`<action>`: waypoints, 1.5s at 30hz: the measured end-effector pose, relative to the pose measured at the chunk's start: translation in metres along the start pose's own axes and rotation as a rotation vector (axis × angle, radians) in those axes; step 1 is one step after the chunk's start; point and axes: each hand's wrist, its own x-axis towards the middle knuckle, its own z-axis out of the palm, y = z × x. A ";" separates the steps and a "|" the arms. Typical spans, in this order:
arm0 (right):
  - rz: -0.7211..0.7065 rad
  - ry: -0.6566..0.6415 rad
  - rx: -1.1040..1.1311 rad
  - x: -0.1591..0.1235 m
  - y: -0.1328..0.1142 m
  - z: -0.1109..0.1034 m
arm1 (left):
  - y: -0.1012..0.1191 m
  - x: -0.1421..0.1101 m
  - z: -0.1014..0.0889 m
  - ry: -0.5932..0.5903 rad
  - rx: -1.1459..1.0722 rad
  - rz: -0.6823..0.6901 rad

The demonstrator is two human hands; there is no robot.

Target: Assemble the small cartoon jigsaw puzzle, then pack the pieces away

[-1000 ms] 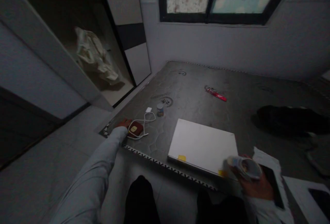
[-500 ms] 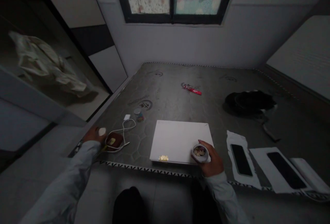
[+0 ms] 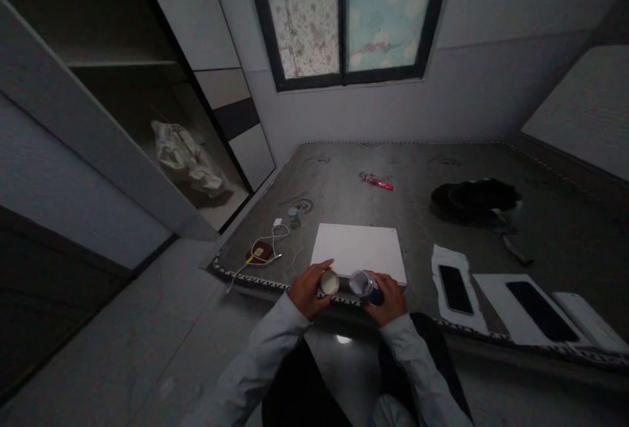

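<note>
Both hands meet in front of me at the near edge of a grey mattress (image 3: pixel 442 171). My left hand (image 3: pixel 307 287) is closed round a small round pale lid or cap (image 3: pixel 329 281). My right hand (image 3: pixel 388 296) grips a small jar (image 3: pixel 362 284), its open mouth turned towards the cap. The two pieces are close together, almost touching. Just beyond them lies a white board (image 3: pixel 361 251), flat on the mattress.
On the mattress lie a red case with a white cable (image 3: pixel 263 250), a small jar (image 3: pixel 294 217), a red packet (image 3: pixel 377 183), a dark cloth heap (image 3: pixel 474 196) and phones on white sheets (image 3: pixel 455 286). An open cupboard holding a crumpled bag (image 3: pixel 184 155) stands at the left.
My left hand has left the red case with a cap and come to the middle. My right hand has lifted the jar off the white board towards it. The view tilted up.
</note>
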 end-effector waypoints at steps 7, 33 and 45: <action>-0.014 -0.078 -0.004 -0.021 -0.002 -0.019 | 0.053 0.011 0.002 -0.151 -0.124 0.123; -0.046 -0.375 0.038 -0.001 -0.030 -0.045 | 0.057 0.003 -0.012 -0.425 0.164 0.448; -0.158 -0.238 0.192 -0.007 -0.048 -0.044 | 0.080 -0.020 -0.019 -0.192 0.223 0.117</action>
